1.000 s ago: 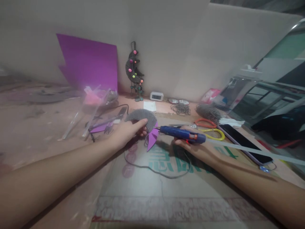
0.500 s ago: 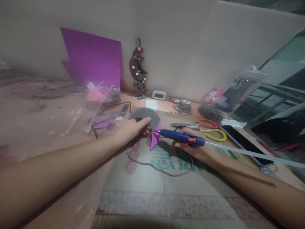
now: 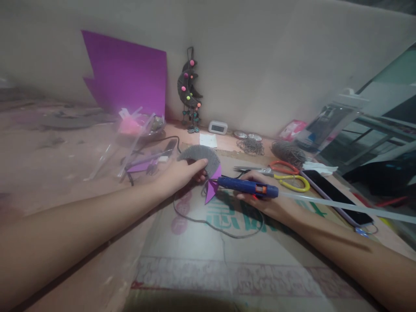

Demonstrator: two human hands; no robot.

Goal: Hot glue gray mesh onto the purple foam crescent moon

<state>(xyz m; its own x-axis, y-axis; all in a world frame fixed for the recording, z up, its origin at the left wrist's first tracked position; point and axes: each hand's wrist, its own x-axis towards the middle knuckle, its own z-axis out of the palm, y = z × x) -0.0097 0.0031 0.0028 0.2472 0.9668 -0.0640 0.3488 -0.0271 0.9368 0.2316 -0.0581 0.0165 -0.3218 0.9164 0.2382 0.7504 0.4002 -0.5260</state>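
Observation:
My left hand [image 3: 191, 171] pinches a crescent moon cutout [image 3: 212, 158], its upper part wrapped in grey yarn and its lower tip bare purple. My right hand [image 3: 256, 184] is closed around a blue hot glue gun [image 3: 242, 185], whose red light glows underneath. The gun's nozzle meets the purple part of the crescent, close to where the wrapping ends. A long clear glue stick [image 3: 341, 204] trails from the gun's back end to the right. Loose grey yarn [image 3: 234, 236] loops down from the crescent across a printed cardboard sheet [image 3: 195, 268].
Behind are a purple sheet [image 3: 130, 73], a finished-looking moon hanging [image 3: 190, 86] and a small digital clock [image 3: 218, 127]. Scissors [image 3: 289, 175], a phone [image 3: 334, 195] and a grey yarn ball [image 3: 287, 152] lie right. Clear glue sticks [image 3: 130, 149] and purple scraps [image 3: 143, 165] lie left.
Both hands, the crescent and the glue gun hold almost the same position. The nozzle stays at the purple part, and the view has shifted very slightly.

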